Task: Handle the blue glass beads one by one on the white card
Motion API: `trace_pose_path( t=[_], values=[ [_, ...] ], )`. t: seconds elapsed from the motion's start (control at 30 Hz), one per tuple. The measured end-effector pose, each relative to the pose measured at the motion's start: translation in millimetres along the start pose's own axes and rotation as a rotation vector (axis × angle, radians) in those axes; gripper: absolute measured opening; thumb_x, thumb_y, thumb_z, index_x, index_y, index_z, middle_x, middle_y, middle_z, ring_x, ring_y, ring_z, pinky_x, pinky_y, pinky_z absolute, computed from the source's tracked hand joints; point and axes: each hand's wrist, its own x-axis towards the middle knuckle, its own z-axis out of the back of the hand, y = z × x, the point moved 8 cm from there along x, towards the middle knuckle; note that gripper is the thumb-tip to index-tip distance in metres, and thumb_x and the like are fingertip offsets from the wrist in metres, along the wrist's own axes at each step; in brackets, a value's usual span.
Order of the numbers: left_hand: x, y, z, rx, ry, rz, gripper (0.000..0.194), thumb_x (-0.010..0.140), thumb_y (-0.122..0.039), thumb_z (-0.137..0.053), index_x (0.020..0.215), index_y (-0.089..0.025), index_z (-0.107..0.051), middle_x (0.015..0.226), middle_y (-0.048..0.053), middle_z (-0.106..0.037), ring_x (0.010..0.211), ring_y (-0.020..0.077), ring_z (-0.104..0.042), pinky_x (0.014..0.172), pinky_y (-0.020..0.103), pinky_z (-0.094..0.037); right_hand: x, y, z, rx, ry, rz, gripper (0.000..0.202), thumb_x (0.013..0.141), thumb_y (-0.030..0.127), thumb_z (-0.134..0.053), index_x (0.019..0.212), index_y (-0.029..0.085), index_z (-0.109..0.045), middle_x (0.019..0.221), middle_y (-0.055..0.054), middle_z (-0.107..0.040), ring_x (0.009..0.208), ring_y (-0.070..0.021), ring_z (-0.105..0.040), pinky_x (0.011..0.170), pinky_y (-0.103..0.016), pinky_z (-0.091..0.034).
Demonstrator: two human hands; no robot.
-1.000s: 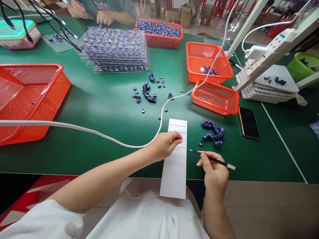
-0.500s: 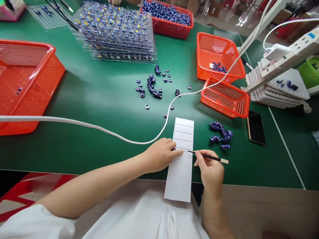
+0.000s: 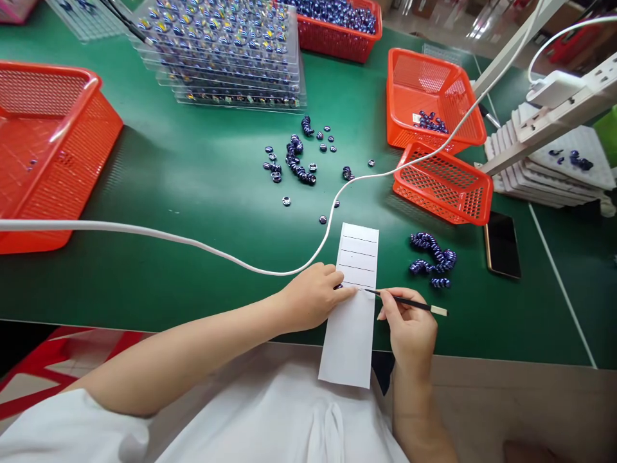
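Observation:
A white paper strip [image 3: 347, 341] with printed black lines lies over the table's front edge. My left hand [image 3: 311, 297] rests at its left side, index finger stretched onto the paper beside a line. The other fingers are curled, and a small dark blue bead [image 3: 339, 286] shows at them, partly hidden. My right hand [image 3: 409, 325] grips slim black tweezers [image 3: 409, 301] with a pale end. Their fine tip touches or hovers just over the paper beside my left fingertip; what is at the tip is too small to tell. Stacked dark blue beads [image 3: 434, 254] lie right of the paper.
A white cable [image 3: 231, 260] crosses the green table before my hands. Loose beads [image 3: 301, 168] lie beyond it. Orange baskets stand left [image 3: 91, 154] and right [image 3: 443, 183]. Clear trays [image 3: 241, 96] are stacked at the back. A phone [image 3: 502, 244] and white trays [image 3: 544, 173] are at the right.
The whole view has shifted slightly, so the table items sit a little higher and most appear farther right. Both hands keep nearly the same pose at the paper.

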Motion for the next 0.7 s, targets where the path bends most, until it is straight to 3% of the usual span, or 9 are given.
trace_pose_path(
  t=[0.7],
  values=[
    [0.9, 0.3, 0.1, -0.007, 0.006, 0.018, 0.032, 0.093, -0.017, -0.052, 0.122, -0.021, -0.064, 0.084, 0.007, -0.061, 0.075, 0.0209, -0.051, 0.066, 0.033, -0.039, 2.2, -1.0, 1.2, 0.116, 0.022, -0.002, 0.025, 0.082, 0.04, -0.074, 0.087, 0.016, -0.067, 0.057, 0.003, -0.061, 0.045, -0.0099, -0.054, 0.044, -0.022, -0.044]
  ],
)
